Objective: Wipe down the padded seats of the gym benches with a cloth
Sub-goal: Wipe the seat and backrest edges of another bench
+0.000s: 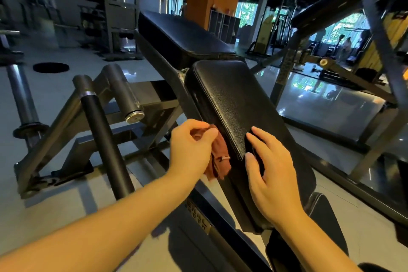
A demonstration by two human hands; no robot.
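Pinching red cloth (219, 157) in curled left hand (191, 146) at seat pad (229, 99) edge; resting right hand (271, 176) flat, fingers straight. Risks missing the top, cloth being bunched.

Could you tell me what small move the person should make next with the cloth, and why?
Probably slide the left hand rightward so the rust-red cloth it grips comes onto the top of the black leather-look padded seat. The cloth sits bunched against the seat's left edge, mostly off its top, while the right hand rests on the near end.
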